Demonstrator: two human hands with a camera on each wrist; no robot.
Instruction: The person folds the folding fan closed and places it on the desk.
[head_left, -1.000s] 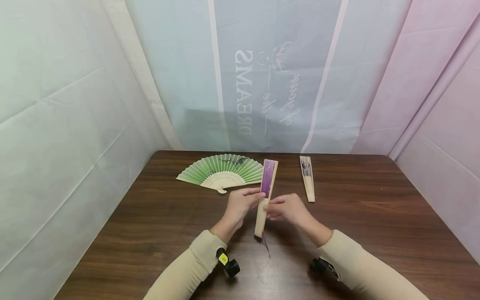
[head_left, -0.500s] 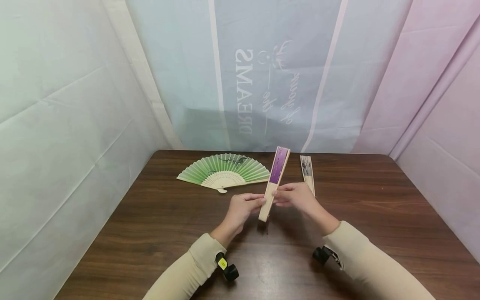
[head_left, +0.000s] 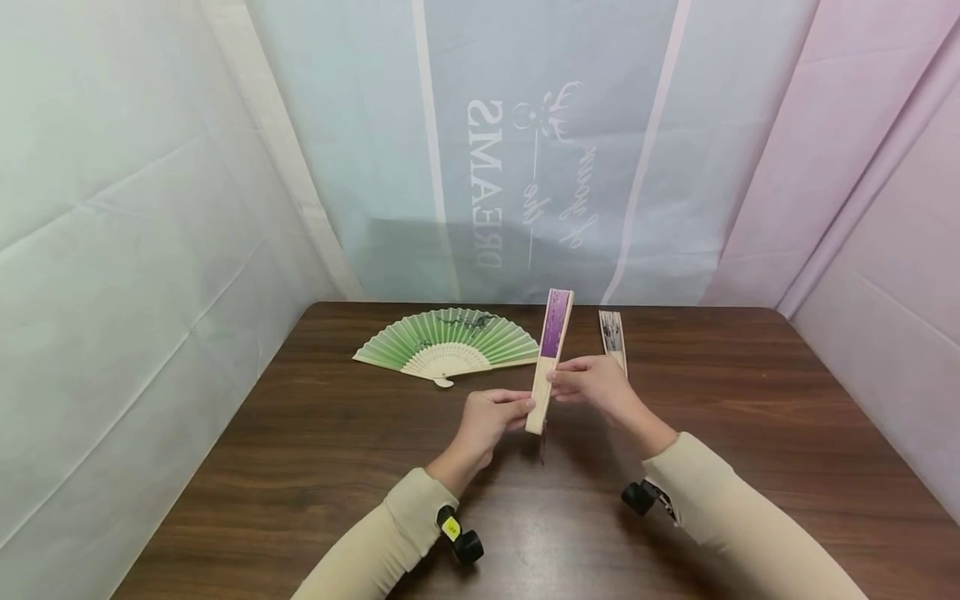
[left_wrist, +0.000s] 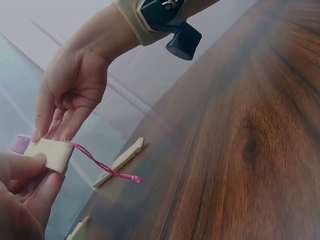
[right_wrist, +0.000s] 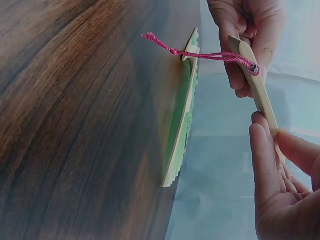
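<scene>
A folded purple hand fan [head_left: 553, 329] with pale wooden sticks is held above the table, nearly upright and leaning slightly right. My left hand [head_left: 487, 421] pinches its lower end between thumb and fingers. A little higher on the sticks, my right hand [head_left: 600, 387] pinches it from the right side. From the fan's pivot dangles a pink cord [right_wrist: 210, 55], plain in both wrist views. Behind my left hand lies a spread green fan [head_left: 450, 346] with dark branch print. Another folded fan, grey-patterned [head_left: 612, 333], lies at the back right, its lower part hidden by my right hand.
The dark wooden table [head_left: 300, 467] reaches back to a hanging cloth backdrop [head_left: 390, 167] with mirrored lettering. Pale cloth walls [head_left: 135, 250] stand to the left and right. Each sleeve carries a black wrist camera [head_left: 468, 546].
Both hands have lifted the folded purple fan up and away from me, slightly to the right. My right hand now partly covers the grey-patterned fan. The green fan has stayed put.
</scene>
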